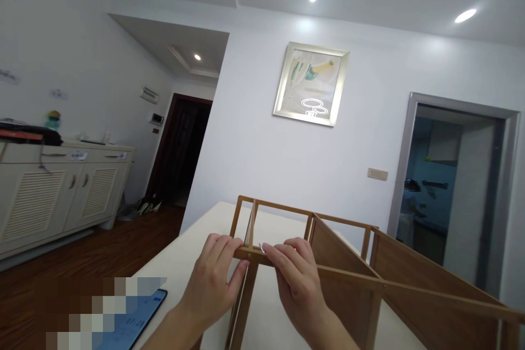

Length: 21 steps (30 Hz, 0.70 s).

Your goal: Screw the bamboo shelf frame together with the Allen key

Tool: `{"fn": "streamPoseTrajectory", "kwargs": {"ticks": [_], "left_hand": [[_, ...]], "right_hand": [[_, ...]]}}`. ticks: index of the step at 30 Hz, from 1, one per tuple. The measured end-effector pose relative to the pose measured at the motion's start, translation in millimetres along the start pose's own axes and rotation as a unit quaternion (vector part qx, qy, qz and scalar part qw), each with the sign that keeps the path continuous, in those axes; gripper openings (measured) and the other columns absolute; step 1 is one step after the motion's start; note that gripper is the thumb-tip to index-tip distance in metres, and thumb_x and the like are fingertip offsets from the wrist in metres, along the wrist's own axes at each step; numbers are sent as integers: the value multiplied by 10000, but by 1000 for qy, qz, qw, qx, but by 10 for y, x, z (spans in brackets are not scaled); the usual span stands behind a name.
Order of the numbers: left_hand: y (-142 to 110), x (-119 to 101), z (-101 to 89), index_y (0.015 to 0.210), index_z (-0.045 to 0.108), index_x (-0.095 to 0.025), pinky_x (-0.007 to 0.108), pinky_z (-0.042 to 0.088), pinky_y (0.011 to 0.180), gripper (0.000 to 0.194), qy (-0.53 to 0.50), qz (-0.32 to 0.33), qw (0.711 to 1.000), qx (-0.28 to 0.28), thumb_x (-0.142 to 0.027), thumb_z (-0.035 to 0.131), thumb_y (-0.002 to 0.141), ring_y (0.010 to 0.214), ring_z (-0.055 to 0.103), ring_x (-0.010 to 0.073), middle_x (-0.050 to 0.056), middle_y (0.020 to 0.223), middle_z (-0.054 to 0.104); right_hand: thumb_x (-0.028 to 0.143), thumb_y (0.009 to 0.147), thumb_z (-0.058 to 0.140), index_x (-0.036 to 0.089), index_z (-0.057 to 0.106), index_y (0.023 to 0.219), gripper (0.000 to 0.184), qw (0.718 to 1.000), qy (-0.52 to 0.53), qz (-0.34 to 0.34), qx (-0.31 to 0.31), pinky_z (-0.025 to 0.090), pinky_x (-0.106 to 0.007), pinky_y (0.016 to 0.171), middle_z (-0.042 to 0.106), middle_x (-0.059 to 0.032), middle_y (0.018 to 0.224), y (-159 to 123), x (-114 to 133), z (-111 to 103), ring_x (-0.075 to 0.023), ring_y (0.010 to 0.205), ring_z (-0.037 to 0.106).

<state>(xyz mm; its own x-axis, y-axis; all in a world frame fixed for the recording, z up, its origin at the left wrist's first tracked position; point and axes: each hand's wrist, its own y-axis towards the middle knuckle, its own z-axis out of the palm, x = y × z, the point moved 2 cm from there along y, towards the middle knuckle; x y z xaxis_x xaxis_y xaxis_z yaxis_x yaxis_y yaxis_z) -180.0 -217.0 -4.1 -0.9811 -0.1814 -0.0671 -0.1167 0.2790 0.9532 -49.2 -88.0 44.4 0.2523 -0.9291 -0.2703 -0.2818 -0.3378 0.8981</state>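
Note:
A wooden shelf frame [348, 276] of thin bamboo bars and brown panels lies on a white table [188, 251]. My left hand [215, 279] is wrapped round the near top bar at a corner joint, thumb under it. Just to the right, my right hand [297, 279] pinches a small bent metal tool [261, 246] at that same joint, fingers curled together. Both hands touch the frame's front bar.
A phone [137, 317] with a lit screen lies on the table's near left edge. A cream sideboard [57, 186] stands along the left wall. A dark door, a framed picture [310, 83], and a doorway with another person [412, 202] lie beyond.

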Motion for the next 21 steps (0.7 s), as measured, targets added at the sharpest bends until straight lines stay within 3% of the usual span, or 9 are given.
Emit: {"fn": "streamPoseTrajectory", "kwargs": {"ticks": [3, 10, 16, 21], "left_hand": [[-8, -43, -21, 1147, 498, -187, 395, 477, 827, 256, -13, -4, 1000, -6, -135, 531, 899, 940, 550, 230, 81, 989, 620], [-9, -55, -3, 1104, 513, -178, 403, 486, 825, 210, -12, -5, 999, -34, -167, 565, 901, 937, 537, 229, 80, 978, 616], [-35, -16, 22, 1159, 517, -167, 378, 497, 831, 269, -13, -4, 998, -55, -156, 580, 898, 968, 519, 221, 85, 1006, 577], [-42, -28, 21, 1162, 522, -171, 365, 498, 810, 270, -19, -13, 998, -58, -166, 586, 900, 957, 504, 217, 82, 1002, 550]], "right_hand": [[10, 882, 529, 236, 608, 1231, 423, 1000, -17, -11, -11, 466, -390, 752, 707, -59, 915, -14, 71, 101, -199, 809, 556], [22, 861, 533, 250, 634, 1185, 409, 997, -55, -26, -50, 467, -428, 816, 651, -70, 911, -32, 176, 116, -211, 864, 540], [-8, 845, 534, 187, 654, 1042, 301, 996, -73, -37, -37, 454, -438, 845, 608, -70, 888, -40, 219, 166, -207, 886, 508], [5, 870, 517, 165, 651, 1065, 286, 992, -108, -57, -30, 441, -452, 876, 596, -83, 899, -56, 212, 168, -216, 899, 501]]}}
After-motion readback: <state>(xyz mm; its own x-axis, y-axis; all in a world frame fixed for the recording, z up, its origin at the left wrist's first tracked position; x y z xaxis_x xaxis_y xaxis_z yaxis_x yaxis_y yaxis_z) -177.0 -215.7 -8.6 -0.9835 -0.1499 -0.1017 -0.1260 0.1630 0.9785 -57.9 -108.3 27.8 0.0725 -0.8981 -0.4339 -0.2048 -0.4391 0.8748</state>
